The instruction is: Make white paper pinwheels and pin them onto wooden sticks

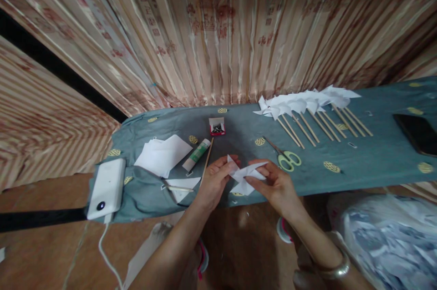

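Between my two hands, over the near edge of the cloth, is a white paper pinwheel (244,180) with folded blades. My left hand (218,176) pinches its left side between thumb and fingers. On the other side, my right hand (273,183) grips the right blade, thumb on top. Just left of my left hand lies a wooden stick (207,158), partly hidden by the hand. A glue stick (197,154) rests beside it. Beyond my hands stands an open small red box (217,127) with dark small pieces inside.
Finished pinwheels on sticks (307,101) lie in a row at the back right. Green-handled scissors (288,161) are right of my hands. Paper sheets (164,153), a pencil-like stick (179,188) and a white power bank (107,187) lie left; a black phone (416,133) lies far right.
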`<state>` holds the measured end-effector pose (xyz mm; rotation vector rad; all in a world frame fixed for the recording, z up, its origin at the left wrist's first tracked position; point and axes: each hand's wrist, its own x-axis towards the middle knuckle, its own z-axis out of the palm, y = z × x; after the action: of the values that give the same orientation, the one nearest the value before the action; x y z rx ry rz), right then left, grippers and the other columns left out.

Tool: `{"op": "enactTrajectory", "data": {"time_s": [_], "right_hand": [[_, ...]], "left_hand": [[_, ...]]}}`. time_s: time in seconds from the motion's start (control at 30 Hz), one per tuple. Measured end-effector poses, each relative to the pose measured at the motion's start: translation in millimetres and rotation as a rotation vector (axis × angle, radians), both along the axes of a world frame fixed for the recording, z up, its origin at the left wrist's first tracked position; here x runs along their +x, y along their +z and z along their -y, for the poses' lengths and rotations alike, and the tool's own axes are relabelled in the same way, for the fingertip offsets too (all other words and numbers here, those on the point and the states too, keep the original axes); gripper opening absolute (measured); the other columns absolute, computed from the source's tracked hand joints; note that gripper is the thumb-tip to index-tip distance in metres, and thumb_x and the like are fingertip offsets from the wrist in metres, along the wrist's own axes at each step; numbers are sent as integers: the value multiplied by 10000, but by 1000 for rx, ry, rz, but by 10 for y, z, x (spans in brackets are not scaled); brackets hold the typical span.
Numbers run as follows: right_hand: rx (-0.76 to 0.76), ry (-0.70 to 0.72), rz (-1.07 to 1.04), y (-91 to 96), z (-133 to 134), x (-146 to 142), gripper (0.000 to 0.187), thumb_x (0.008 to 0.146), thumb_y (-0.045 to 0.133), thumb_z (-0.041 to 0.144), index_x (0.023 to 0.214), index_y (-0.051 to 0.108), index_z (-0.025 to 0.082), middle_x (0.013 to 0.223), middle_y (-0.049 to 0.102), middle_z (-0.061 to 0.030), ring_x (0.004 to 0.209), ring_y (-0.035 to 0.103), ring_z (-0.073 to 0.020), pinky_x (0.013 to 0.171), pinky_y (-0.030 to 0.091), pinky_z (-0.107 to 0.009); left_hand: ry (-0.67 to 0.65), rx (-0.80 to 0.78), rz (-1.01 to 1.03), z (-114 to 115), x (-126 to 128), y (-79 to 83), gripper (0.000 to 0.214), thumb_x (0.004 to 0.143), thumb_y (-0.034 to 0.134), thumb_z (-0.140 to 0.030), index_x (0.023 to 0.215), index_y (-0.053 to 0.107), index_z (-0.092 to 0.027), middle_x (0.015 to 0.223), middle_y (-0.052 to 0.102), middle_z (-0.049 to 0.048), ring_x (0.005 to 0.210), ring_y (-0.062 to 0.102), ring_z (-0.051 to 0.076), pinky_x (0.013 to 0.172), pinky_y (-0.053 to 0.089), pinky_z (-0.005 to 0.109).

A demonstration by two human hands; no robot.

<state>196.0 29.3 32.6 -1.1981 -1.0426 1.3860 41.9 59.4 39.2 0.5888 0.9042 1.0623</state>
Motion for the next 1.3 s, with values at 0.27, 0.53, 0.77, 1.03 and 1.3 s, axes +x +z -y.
{"op": "enactTrajectory", "data": {"time_s": [0.27,0.53,0.77,1.03,1.3], "right_hand": [[-35,-68,-63,1,-44,39,382,637,821,358,920,616,205,775,738,-16,648,655,-158,596,523,-268],[-58,-84,-94,38,-52,64,389,611,837,332,911,625,204,775,744,-14,639,648,-150,581,511,-254],[-63,-106,-100,41,-47,68,418,585,848,361,903,622,211,755,741,-5,623,653,-154,583,521,-265],[-48,-83,-102,51,-50,78,383,623,823,361,905,614,209,768,745,-16,614,650,-152,562,512,-260],[-56,-88,-116,63,-76,62,363,608,816,343,882,613,216,792,748,-12,642,677,-170,595,536,-286]], "left_hand": [[54,481,-872,-177,-390,-76,172,774,641,-288,897,707,-188,961,696,74,904,637,217,868,489,357],[-199,737,-1722,-221,-623,-82,200,837,538,-134,982,670,-174,1068,672,110,1001,621,259,900,502,388],[-262,751,-1781,-195,-567,-102,223,853,513,-125,1008,668,-166,1084,686,113,994,644,258,879,514,373],[-284,764,-1764,-190,-542,-127,267,839,485,-80,991,682,-176,1157,677,113,1039,649,255,904,520,372],[-212,847,-1672,-238,-546,-247,333,795,436,-46,961,702,-158,1135,686,129,1054,637,278,940,519,423]]}}
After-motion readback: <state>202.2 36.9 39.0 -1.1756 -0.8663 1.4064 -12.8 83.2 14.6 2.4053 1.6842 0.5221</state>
